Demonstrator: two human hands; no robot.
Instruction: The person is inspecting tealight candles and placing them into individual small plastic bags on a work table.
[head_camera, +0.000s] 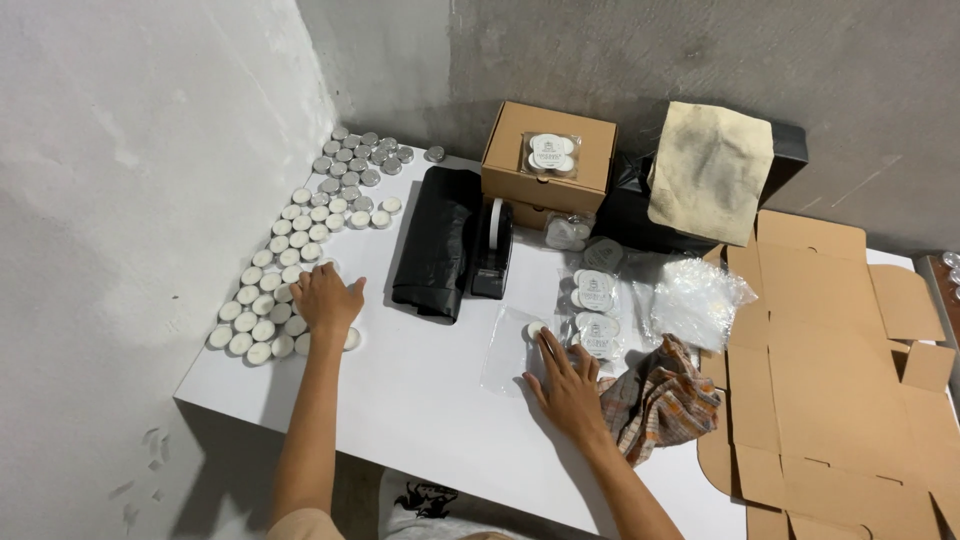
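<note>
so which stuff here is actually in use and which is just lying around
In use: left hand on the tealights; right hand on the clear bag.

Lying about: tape dispenser, black bag, checked cloth, flat cardboard, brown box.

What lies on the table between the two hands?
Only bare white table between left hand and right hand, seen from the head camera.

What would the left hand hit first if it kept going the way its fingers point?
The left hand points up along the wall edge, so it would likely meet the white tealight candles right ahead; its fingertips seem already among them.
</note>
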